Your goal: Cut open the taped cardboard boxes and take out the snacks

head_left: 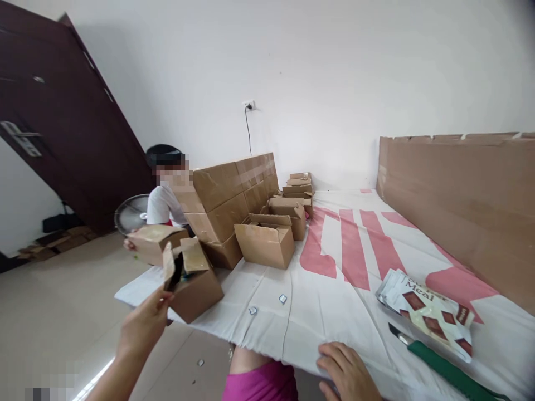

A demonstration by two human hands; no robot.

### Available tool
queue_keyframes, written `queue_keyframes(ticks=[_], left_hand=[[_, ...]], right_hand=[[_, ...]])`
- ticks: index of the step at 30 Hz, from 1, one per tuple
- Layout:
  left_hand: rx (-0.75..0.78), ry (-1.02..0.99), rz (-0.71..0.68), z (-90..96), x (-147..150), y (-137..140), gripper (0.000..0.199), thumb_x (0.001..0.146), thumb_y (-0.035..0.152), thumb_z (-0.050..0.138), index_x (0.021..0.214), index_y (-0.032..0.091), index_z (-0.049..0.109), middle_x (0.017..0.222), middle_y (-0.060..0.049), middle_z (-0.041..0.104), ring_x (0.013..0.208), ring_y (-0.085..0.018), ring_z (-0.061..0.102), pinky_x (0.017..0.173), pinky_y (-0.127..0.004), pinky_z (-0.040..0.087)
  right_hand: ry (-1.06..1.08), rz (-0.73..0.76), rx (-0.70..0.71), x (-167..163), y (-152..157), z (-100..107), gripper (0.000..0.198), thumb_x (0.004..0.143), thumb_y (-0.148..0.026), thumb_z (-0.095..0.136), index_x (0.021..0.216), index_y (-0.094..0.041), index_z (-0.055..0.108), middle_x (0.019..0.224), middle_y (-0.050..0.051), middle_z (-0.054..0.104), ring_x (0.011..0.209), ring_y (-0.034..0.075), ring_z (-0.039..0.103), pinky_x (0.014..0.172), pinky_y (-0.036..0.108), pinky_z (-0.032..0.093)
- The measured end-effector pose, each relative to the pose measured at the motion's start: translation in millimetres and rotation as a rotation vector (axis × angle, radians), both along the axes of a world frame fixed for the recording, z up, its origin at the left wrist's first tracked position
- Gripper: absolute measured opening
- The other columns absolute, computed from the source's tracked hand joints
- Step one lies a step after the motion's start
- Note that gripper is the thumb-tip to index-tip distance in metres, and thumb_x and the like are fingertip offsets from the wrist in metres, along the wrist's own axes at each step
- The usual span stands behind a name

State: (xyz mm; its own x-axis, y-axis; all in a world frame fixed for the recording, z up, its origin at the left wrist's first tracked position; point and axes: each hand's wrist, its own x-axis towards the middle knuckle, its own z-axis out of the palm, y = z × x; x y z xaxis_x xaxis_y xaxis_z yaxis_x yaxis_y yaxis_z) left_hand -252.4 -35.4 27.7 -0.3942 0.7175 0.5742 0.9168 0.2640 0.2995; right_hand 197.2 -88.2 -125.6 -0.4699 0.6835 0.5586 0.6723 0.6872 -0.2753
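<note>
My left hand (144, 320) pinches the near edge of a small cardboard box (197, 294) at the table's left end. The box's flaps stand up, and dark contents show only partly inside. My right hand (349, 370) lies on the white cloth at the table's front edge, fingers extended and holding nothing. To its right are a green utility knife (451, 367) with its blade out and a silvery-white printed pouch (430, 312). Two small white-and-blue packets (283, 299) lie on the cloth between my hands.
Stacked closed boxes (221, 186) rise behind my left hand, beside a row of open boxes (265, 245). A person (161, 203) sits at the left, with a hand at another box (154, 245). A large cardboard sheet (460, 206) stands along the right side.
</note>
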Motion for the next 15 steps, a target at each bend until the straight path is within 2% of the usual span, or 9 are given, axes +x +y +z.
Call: queue_keyframes(ticks=[3, 6, 8, 10, 13, 15], left_hand=[[-0.045, 0.079, -0.058, -5.4, 24.4, -19.0, 0.015, 0.084, 0.023, 0.050, 0.080, 0.022, 0.064, 0.074, 0.001, 0.071, 0.058, -0.013, 0.061, 0.052, -0.019, 0.039], [-0.050, 0.147, -0.145, -11.0, 43.2, -39.3, 0.018, 0.086, 0.026, 0.048, 0.084, 0.024, 0.065, 0.075, 0.000, 0.073, 0.057, -0.015, 0.065, 0.050, -0.020, 0.043], [-0.019, 0.150, -0.270, -14.8, 53.5, -50.6, 0.016, 0.086, 0.030, 0.051, 0.084, 0.026, 0.066, 0.074, 0.002, 0.074, 0.053, -0.014, 0.066, 0.048, -0.019, 0.046], [0.049, 0.125, -0.452, -18.2, 64.2, -56.6, 0.014, 0.085, 0.032, 0.053, 0.083, 0.028, 0.066, 0.079, 0.004, 0.076, 0.055, -0.013, 0.069, 0.050, -0.017, 0.050], [0.100, 0.047, -0.720, -22.1, 80.8, -51.9, 0.013, 0.086, 0.032, 0.055, 0.079, 0.027, 0.065, 0.095, 0.001, 0.078, 0.074, -0.016, 0.074, 0.062, -0.017, 0.056], [0.081, -0.023, -0.815, -24.5, 89.2, -41.1, 0.018, 0.088, 0.031, 0.052, 0.077, 0.026, 0.065, 0.101, -0.001, 0.077, 0.084, -0.017, 0.074, 0.068, -0.020, 0.058]], right_hand=[[0.032, -0.002, -0.007, 0.9, 0.1, 0.1, 0.034, 0.069, -0.010, 0.063, 0.099, -0.025, 0.060, 0.110, 0.001, 0.068, 0.101, 0.021, 0.061, 0.086, 0.030, 0.045], [0.009, 0.015, -0.008, 2.2, 0.2, 0.6, 0.034, 0.071, -0.011, 0.063, 0.102, -0.025, 0.060, 0.112, 0.001, 0.068, 0.102, 0.020, 0.061, 0.087, 0.030, 0.045], [-0.016, 0.017, -0.010, 2.5, -0.2, 0.8, 0.036, 0.071, -0.010, 0.063, 0.103, -0.024, 0.059, 0.113, 0.002, 0.068, 0.104, 0.021, 0.060, 0.089, 0.031, 0.044], [-0.036, 0.016, -0.028, 2.2, -0.8, 1.4, 0.036, 0.070, -0.009, 0.062, 0.103, -0.023, 0.059, 0.114, 0.004, 0.067, 0.105, 0.022, 0.059, 0.090, 0.032, 0.044], [-0.050, 0.017, -0.072, 2.1, -1.7, 3.4, 0.035, 0.071, -0.010, 0.062, 0.104, -0.023, 0.060, 0.116, 0.004, 0.066, 0.107, 0.023, 0.058, 0.091, 0.033, 0.044], [-0.061, 0.025, -0.110, 2.8, -2.1, 5.0, 0.034, 0.072, -0.012, 0.063, 0.104, -0.022, 0.061, 0.117, 0.005, 0.066, 0.108, 0.023, 0.058, 0.091, 0.033, 0.044]])
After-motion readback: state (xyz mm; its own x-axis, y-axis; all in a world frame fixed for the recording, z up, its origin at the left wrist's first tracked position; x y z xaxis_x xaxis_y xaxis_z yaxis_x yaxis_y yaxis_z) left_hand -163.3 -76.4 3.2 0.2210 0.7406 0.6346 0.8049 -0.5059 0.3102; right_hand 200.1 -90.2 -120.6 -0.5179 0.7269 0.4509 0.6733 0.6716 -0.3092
